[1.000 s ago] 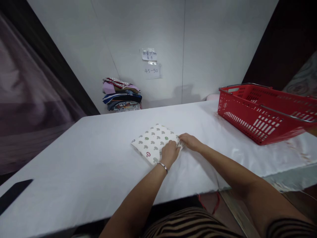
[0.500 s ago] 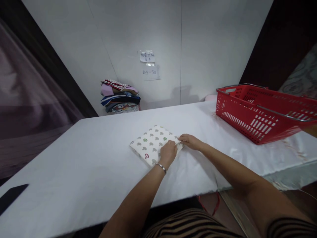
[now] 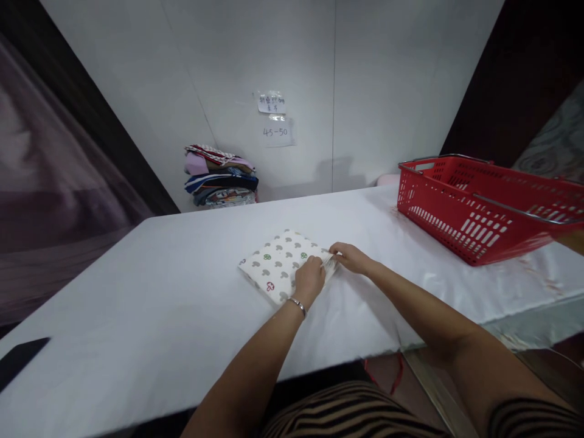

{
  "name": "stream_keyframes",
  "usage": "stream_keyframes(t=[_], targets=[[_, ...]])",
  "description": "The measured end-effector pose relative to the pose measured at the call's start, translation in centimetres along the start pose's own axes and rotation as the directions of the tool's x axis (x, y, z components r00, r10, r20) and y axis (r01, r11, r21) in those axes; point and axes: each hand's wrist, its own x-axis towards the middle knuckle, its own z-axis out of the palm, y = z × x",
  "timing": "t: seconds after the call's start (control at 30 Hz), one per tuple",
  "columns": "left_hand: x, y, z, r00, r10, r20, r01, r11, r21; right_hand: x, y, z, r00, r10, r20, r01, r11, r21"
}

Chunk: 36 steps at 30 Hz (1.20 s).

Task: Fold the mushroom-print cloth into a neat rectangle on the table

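Observation:
A folded white cloth [image 3: 278,261] printed with grey, green and red mushrooms lies flat on the white-covered table. My left hand [image 3: 310,278], with a silver bracelet at the wrist, presses on its near right side with fingers curled round the fabric. At the cloth's right corner, my right hand [image 3: 349,257] pinches the edge, where several fabric layers show between the hands. Part of that edge is hidden by my fingers.
A red plastic basket [image 3: 456,213] with metal handles stands at the right. Against the wall sits a stack of folded clothes [image 3: 221,176]. Handwritten paper signs [image 3: 276,132] are taped above. A dark flat item [image 3: 22,359] lies at the table's left edge.
My right hand has shifted slightly at the corner, and the layered edge between my hands is spread a little more. My left hand and the cloth have stayed nearly in place.

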Motion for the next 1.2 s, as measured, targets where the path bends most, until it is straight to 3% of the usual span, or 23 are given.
stream_keyframes(t=[0.13, 0.27, 0.43, 0.6, 0.87, 1.07, 1.2], targets=[[0.2, 0.2, -0.4, 1.0, -0.024, -0.007, 0.024, 0.999, -0.032, 0.7, -0.3, -0.3, 0.995, 0.046, 0.086, -0.037, 0.994, -0.098], [0.3, 0.3, -0.6, 1.0, -0.015, 0.005, 0.015, 0.999, -0.039, 1.5, -0.2, -0.4, 0.989, 0.007, 0.146, 0.008, 0.995, -0.101], [0.0, 0.3, -0.5, 0.999, 0.018, 0.039, -0.018, 1.0, 0.003, 1.3, 0.8, 0.2, 0.983, 0.177, 0.039, -0.181, 0.957, 0.228], [-0.1, 0.2, 0.0, 0.998, 0.004, 0.058, -0.005, 1.0, 0.019, 0.9, 2.2, 0.5, 0.954, 0.266, 0.136, -0.298, 0.88, 0.37], [0.2, 0.2, 0.3, 0.996, 0.002, 0.086, -0.003, 1.0, 0.013, 1.5, 2.9, -0.5, 0.925, 0.27, 0.266, -0.367, 0.815, 0.448], [-0.1, -0.2, 0.8, 0.998, 0.055, 0.045, -0.055, 0.999, -0.001, 0.6, 2.8, -0.6, 0.934, 0.258, 0.248, -0.342, 0.846, 0.408], [-0.3, -0.2, 0.5, 0.996, 0.069, 0.049, -0.068, 0.997, -0.02, -0.9, 2.5, -0.3, 0.985, 0.134, 0.108, -0.153, 0.968, 0.201]])
